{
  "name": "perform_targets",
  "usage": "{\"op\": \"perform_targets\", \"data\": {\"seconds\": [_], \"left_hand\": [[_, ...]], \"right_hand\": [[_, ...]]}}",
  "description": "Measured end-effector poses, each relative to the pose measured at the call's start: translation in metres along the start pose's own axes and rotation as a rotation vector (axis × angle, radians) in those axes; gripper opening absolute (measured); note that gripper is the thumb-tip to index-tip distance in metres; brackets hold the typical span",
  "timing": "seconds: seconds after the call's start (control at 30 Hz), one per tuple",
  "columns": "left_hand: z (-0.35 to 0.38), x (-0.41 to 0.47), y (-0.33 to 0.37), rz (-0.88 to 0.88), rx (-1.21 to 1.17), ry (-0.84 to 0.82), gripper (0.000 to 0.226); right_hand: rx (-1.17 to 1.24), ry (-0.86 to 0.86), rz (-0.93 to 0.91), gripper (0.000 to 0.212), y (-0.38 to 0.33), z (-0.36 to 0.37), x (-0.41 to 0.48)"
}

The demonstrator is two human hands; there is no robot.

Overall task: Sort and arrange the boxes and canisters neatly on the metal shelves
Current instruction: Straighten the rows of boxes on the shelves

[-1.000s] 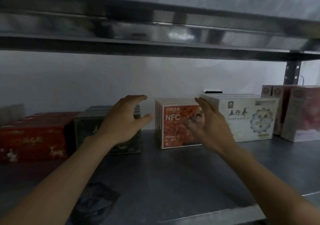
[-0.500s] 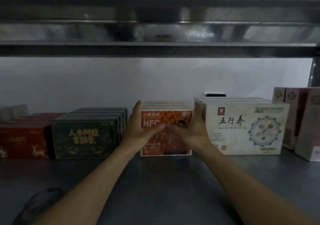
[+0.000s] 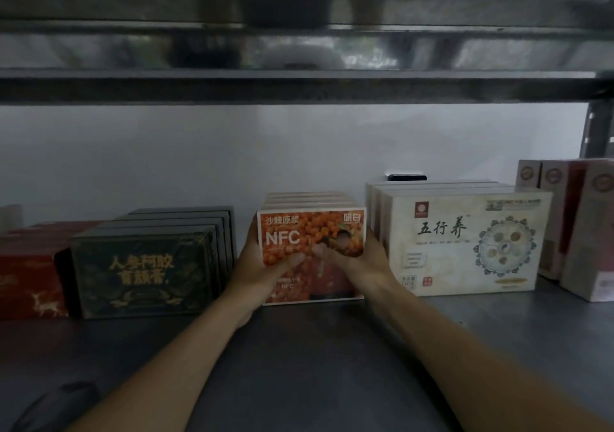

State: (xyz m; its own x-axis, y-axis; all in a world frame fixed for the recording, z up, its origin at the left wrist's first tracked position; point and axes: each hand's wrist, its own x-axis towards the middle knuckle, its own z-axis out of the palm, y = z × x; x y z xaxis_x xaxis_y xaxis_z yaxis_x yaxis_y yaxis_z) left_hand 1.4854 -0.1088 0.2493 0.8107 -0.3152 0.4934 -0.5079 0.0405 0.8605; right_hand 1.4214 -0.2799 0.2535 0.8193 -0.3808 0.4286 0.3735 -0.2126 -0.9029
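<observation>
Gripping the front orange NFC box [image 3: 312, 232] from both sides, with the left hand [image 3: 257, 267] wrapped round its left edge and the right hand [image 3: 360, 264] clamped on its right edge, both thumbs laid across the printed face and nearly meeting in the middle. Standing upright on the metal shelf [image 3: 299, 348] at the head of a row of like boxes, between the dark green boxes [image 3: 143, 268] on the left and the white boxes [image 3: 465, 242] on the right, with a narrow gap on either side. Probably squaring up the orange row, to judge by the grip. To do it well, press evenly through both palms rather than one thumb, so as not to twist the face out of line. Slide along the shelf rather than lift, for less risk of tipping the thin boxes behind. Bring the front face level with the fronts of the green and white rows, then check both gaps for evenness. Mind the right knuckles in the tight space beside the white boxes, easy to nudge askew. Go gently on the cardboard, likely light and quick to dent at the corners. Let go one side at a time, and only once steady. Further out, red boxes [image 3: 30, 278] at far left and pinkish boxes [image 3: 591, 232] at far right, too dim to judge for neatness.
</observation>
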Motion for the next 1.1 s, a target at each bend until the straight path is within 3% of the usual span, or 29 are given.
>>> {"op": "perform_targets", "data": {"seconds": [0.13, 0.53, 1.1], "left_hand": [[0.0, 0.001, -0.002, 0.001, -0.023, 0.008, 0.076], [-0.001, 0.001, -0.003, 0.008, -0.03, 0.032, 0.071], [0.0, 0.001, -0.003, -0.006, -0.002, 0.037, 0.07]], "right_hand": [[0.004, -0.004, 0.003, 0.078, 0.002, 0.001, -0.001], [0.049, -0.028, -0.02, 0.06, 0.004, 0.0, 0.001], [-0.018, -0.047, -0.009, 0.066, 0.013, -0.003, 0.007]]}}
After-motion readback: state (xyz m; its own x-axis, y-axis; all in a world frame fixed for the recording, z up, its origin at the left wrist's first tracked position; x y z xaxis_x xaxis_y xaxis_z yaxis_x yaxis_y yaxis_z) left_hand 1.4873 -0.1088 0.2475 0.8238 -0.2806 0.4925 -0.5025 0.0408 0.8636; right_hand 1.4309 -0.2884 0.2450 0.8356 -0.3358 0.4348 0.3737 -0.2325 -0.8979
